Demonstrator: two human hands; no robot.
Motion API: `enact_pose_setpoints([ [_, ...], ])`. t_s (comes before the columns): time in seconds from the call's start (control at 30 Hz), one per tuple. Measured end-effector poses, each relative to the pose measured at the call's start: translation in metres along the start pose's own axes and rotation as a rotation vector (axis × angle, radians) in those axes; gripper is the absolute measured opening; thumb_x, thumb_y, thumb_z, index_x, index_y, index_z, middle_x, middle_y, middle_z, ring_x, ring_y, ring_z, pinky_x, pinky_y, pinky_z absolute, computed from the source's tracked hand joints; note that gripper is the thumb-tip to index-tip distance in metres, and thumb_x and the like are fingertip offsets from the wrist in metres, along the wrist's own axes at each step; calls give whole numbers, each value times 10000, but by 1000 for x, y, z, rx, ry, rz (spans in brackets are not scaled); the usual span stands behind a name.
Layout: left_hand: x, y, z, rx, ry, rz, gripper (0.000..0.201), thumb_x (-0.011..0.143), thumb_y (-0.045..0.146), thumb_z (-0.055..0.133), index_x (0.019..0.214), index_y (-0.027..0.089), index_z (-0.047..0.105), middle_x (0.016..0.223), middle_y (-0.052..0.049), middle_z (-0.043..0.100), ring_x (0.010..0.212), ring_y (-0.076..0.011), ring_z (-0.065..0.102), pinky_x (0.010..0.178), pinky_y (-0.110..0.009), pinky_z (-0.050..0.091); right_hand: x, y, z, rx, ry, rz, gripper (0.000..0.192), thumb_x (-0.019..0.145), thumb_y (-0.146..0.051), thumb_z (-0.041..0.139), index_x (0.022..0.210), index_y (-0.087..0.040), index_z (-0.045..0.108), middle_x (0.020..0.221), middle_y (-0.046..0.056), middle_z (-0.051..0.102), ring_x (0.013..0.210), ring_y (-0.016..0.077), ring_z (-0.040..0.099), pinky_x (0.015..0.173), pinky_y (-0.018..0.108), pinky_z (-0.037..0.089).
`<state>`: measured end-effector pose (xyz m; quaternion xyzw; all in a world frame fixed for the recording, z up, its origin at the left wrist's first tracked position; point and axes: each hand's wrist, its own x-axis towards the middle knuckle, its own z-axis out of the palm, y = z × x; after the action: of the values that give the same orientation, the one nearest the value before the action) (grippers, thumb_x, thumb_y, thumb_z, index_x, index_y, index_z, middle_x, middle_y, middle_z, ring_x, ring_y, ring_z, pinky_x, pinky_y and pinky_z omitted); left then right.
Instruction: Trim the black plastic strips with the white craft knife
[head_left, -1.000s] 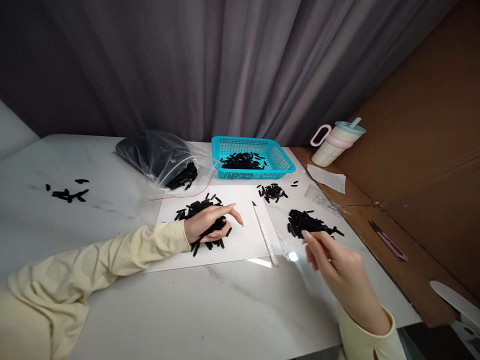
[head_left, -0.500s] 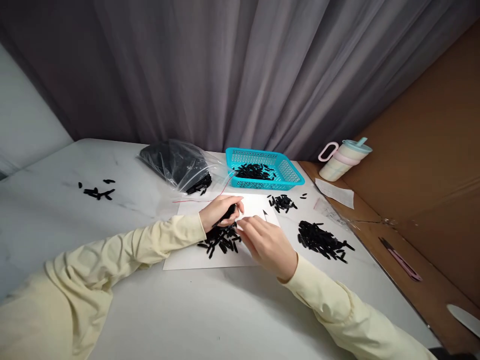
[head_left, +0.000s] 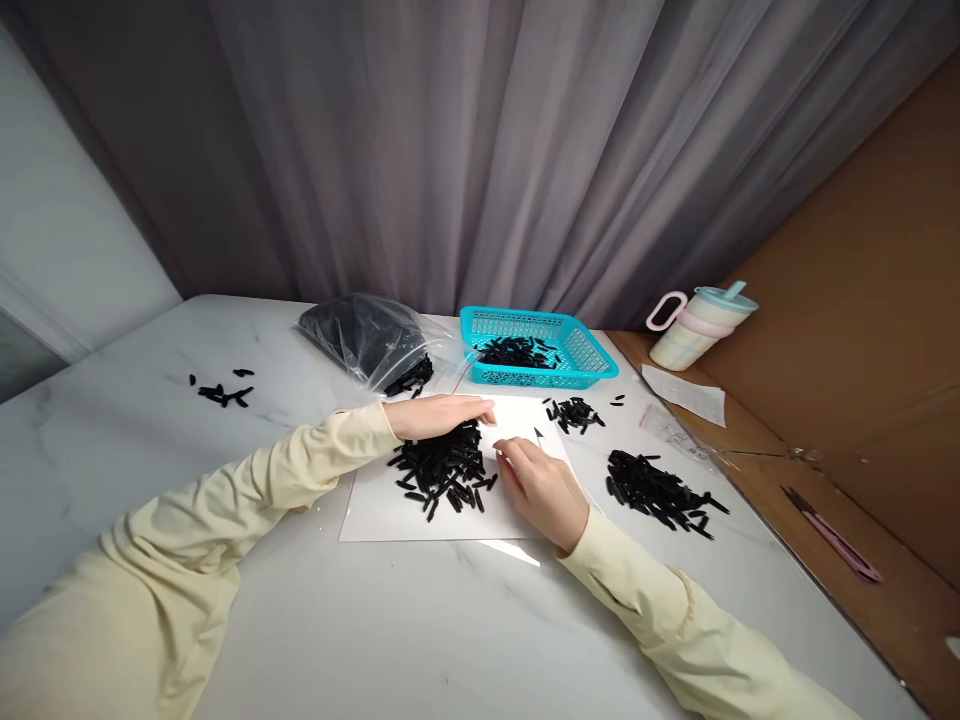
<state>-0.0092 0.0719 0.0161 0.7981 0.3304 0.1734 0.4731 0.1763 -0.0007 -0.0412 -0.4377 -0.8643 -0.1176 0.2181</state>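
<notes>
A pile of small, slender black pieces (head_left: 442, 475) lies on a white sheet (head_left: 517, 522). My left hand (head_left: 442, 415) reaches across the far edge of that pile, palm down, its fingers stretched out straight and no piece seen in them. Just right of the pile, my right hand (head_left: 546, 495) hovers over the sheet with fingers bent and pressed together; what lies between the fingertips, if anything, cannot be made out. A small dark pointed piece (head_left: 538, 434) shows on the sheet beyond the right hand.
Behind are a clear bag (head_left: 360, 335) of black pieces and a blue basket (head_left: 592, 375) holding more. Piles (head_left: 660, 490) lie to the right; a few pieces (head_left: 223, 395) lie left. A cup (head_left: 694, 325), paper (head_left: 686, 393) and pink-handled cutter (head_left: 832, 535) stand or lie farther right.
My left hand has uncurled from over the pile and flattened out at its far side. My right hand has drawn slightly away from it. The view has shifted a little.
</notes>
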Motion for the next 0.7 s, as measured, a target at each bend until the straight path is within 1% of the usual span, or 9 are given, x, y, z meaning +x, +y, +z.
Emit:
enact_pose_setpoints([
  [0.1,-3,4,-2,118,-41,96,315,918,267,320,1005,172,607,1105,-30,623,1057,-130,531,963,-225,346,1,1,2,-15,1,-65,191,910,-121,332,918,-155,519,753,50,605,663,170,560,487,261,329],
  [0.17,-7,-1,4,321,11,233,327,922,252,307,1081,134,568,1139,-83,604,1067,-152,529,967,-261,360,0,4,1,-21,6,-114,207,893,-90,327,934,-149,521,742,52,604,668,176,554,495,266,331],
  [0.23,-14,-8,16,542,82,367,359,927,220,271,1106,82,551,1150,-143,590,1090,-186,520,975,-306,369,-5,8,-2,-26,24,-146,234,885,-70,310,959,-143,520,745,56,607,672,180,549,509,272,342],
  [0.27,-19,-12,23,641,85,420,370,931,226,266,1101,77,559,1174,-159,579,1129,-210,498,1000,-338,350,-8,11,-3,-27,38,-152,242,888,-70,303,967,-140,521,742,57,607,670,182,548,515,276,349],
  [0.33,-29,-19,39,778,9,492,383,929,311,314,1087,78,574,1220,-178,555,1159,-255,483,1010,-384,343,-16,18,-7,-29,75,-137,245,902,-85,296,968,-136,525,730,56,606,663,182,550,524,278,358],
  [0.43,-40,-26,58,886,-80,510,541,892,470,368,1253,79,468,1380,-203,402,1281,-314,354,1052,-446,277,-26,28,-8,-23,129,-59,235,920,-112,302,950,-136,534,745,61,620,677,175,575,531,270,372],
  [0.53,-38,-30,63,951,-90,457,582,903,483,335,1346,107,365,1440,-171,320,1334,-296,269,1079,-438,222,-28,36,-5,-5,153,32,217,916,-125,326,929,-144,541,791,71,643,717,176,605,543,264,386],
  [0.6,-32,-31,62,983,-58,437,542,918,450,321,1343,115,365,1438,-150,334,1325,-274,285,1072,-419,233,-28,39,-3,17,141,72,207,907,-128,339,925,-153,543,815,69,656,738,178,618,542,261,391],
  [0.7,-24,-31,59,1031,14,426,413,930,361,333,1245,124,456,1350,-132,444,1229,-258,388,988,-388,331,-27,40,0,62,97,113,197,892,-130,351,927,-169,541,843,56,668,740,169,627,534,250,398],
])
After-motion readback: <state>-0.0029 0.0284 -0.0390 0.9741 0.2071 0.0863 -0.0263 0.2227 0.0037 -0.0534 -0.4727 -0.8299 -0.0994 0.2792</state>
